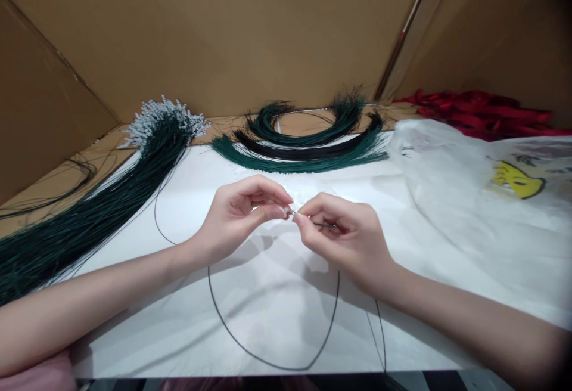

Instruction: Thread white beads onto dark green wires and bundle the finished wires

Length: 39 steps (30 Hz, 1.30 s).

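Note:
Both my hands meet in a pinch over the middle of the white sheet. Between the thumb and forefinger of my left hand (236, 215) is a small white piece at the end of a thin dark cord, mostly covered by the fingertips. My right hand (346, 230) pinches the dark cord (325, 225) just beside it, fingertips close to those of the left. A dark cord loop (268, 365) hangs or lies below my hands, near the front edge. Whether the white piece is a bead or a knot, I cannot tell.
At left lies a thick bundle of dark green cords (120, 194) with white ends (161, 120). Curved cord bundles (304, 161) lie behind my hands. At right are a clear plastic bag (465, 212) with a yellow print and red ribbons (482, 114). Cardboard walls (250, 27) enclose the table.

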Tool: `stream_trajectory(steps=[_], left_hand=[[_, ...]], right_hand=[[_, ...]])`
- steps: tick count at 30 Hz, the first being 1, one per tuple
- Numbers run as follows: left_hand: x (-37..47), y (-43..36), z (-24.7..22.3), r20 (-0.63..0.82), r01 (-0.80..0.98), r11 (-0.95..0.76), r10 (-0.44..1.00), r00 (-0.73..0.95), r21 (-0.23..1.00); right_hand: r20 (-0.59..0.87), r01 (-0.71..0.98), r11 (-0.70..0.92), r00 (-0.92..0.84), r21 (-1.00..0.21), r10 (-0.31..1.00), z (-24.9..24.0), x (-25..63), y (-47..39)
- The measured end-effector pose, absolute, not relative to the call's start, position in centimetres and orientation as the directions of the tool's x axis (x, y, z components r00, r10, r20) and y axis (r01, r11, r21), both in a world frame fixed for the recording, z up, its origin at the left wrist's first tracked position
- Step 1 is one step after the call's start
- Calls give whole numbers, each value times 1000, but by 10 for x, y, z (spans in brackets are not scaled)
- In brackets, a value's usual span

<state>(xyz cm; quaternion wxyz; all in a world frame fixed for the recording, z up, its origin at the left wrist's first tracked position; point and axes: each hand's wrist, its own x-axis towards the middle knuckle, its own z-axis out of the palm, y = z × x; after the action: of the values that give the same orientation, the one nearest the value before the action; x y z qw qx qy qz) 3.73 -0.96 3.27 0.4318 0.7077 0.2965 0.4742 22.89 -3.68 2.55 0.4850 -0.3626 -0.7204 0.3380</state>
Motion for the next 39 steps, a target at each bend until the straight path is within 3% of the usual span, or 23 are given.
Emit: stream_trajectory(steps=[7, 21, 39], left_hand=[[37, -9, 35, 412, 19, -450, 832, 371, 893], [33, -6, 36, 435, 87, -528, 772, 464, 845], [36, -7, 41, 386, 39, -439, 825, 414, 897]], right_hand=[[372, 139, 425, -294, -895, 881, 28, 229, -36], [375, 158, 437, -313, -885, 872, 27, 229, -35], [404, 164, 471, -323, -867, 856, 26, 230, -36]])
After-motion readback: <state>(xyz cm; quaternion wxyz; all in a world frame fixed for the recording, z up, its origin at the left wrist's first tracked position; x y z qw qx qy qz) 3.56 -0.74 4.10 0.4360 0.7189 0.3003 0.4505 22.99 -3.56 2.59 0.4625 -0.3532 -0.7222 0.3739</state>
